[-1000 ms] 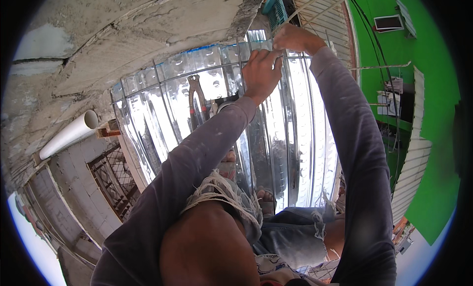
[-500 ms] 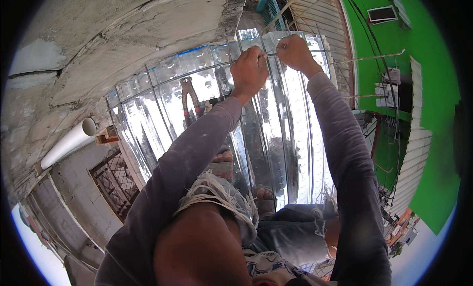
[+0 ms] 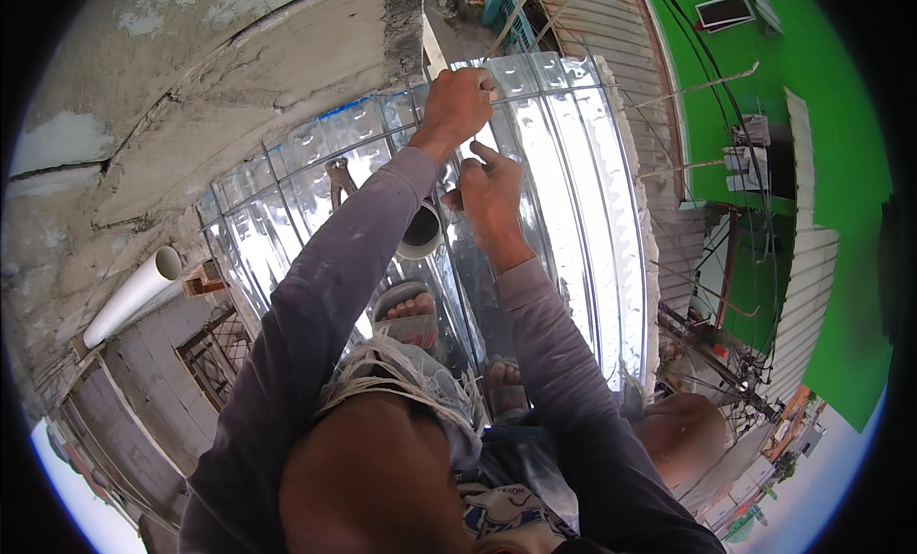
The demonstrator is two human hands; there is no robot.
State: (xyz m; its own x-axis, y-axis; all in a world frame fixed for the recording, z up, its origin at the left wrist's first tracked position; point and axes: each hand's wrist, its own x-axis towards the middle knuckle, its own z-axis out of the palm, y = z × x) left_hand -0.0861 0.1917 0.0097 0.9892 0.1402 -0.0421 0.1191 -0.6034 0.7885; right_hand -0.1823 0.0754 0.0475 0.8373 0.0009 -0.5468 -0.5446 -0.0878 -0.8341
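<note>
- My left hand [image 3: 460,100] is closed in a fist at the far edge of the shiny corrugated metal roofing sheet [image 3: 573,220]; what it grips I cannot tell.
- My right hand [image 3: 492,196] sits just below it, fingers pinched narrow over the sheet, with whatever they hold too small to make out.
- The sheet lies under thin steel bars [image 3: 287,186], beside a rough grey concrete wall [image 3: 191,86].
- A round dark-mouthed cup [image 3: 420,231] rests near my left forearm.
- A white plastic pipe [image 3: 129,296] juts from the wall, well apart.
</note>
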